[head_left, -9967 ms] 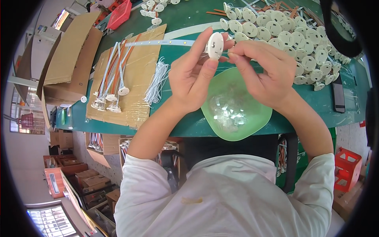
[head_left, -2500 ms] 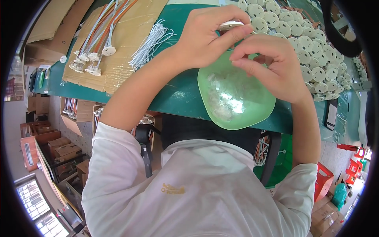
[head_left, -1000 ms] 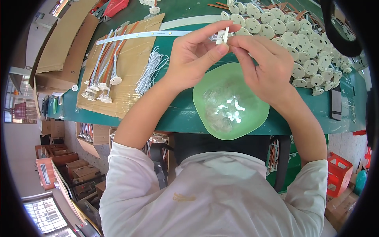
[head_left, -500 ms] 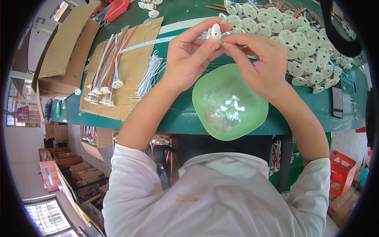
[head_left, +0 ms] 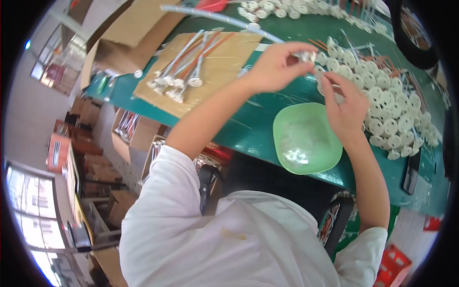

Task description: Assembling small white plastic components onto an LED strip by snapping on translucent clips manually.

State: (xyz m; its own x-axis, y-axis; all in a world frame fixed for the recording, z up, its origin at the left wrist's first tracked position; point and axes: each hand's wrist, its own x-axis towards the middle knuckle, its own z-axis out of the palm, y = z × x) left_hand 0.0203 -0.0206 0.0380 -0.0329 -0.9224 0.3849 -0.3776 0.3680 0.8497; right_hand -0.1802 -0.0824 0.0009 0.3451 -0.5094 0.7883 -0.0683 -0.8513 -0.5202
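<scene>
My left hand (head_left: 275, 69) is closed around a small white round disc (head_left: 311, 56), blurred and partly covered by the fingers. A pale LED strip (head_left: 224, 20) runs from this hand up to the left. Just to the right, my right hand (head_left: 348, 103) has its thumb and forefinger close together beside the disc; what they pinch, if anything, is blurred. Below the hands stands a light green bowl (head_left: 282, 155) with many small clear pieces (head_left: 306, 136) in it. A large heap of white round discs (head_left: 375, 88) lies beside and beyond my right hand.
On the left, a cardboard sheet (head_left: 224, 52) bears several strips with white disc ends (head_left: 184, 76). An open cardboard box (head_left: 143, 24) stands beyond it. A dark phone (head_left: 411, 174) lies at the green table's right edge. More white discs (head_left: 282, 8) lie at the back.
The view has turned and shifted, so the table looks tilted. My right hand has drawn slightly away from the disc. The LED strip has swung upward with my left hand.
</scene>
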